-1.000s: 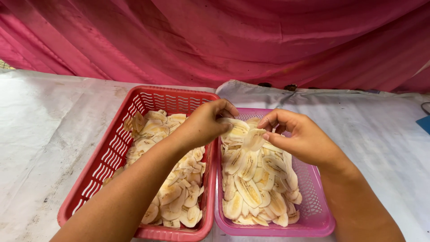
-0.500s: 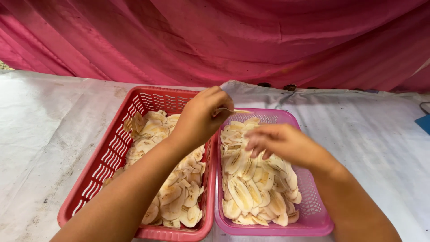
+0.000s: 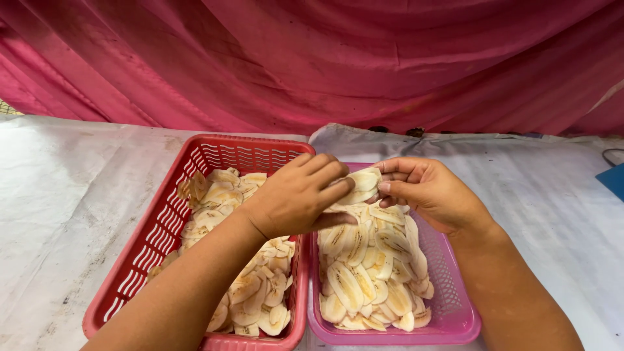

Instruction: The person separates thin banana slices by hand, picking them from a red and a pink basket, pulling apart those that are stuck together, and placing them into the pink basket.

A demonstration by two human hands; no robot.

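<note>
Both your hands meet over the seam between the two baskets, pinching the same pale banana slice [image 3: 361, 184]: left hand [image 3: 296, 195] closed on it from above with fingertips, right hand [image 3: 426, 190] gripping its far end between thumb and fingers. Looks like you're peeling stuck slices apart. Next move likely needs a light pull so the slice doesn't tear. Red basket [image 3: 140, 260] on your left holds loose, jumbled slices; pink basket [image 3: 455, 312] on your right holds flatter, overlapping ones. Basket rims touch, no gap between. White table cover [image 3: 71, 188] offers open room on both sides; pink cloth backdrop [image 3: 325, 58] hangs close behind
</note>
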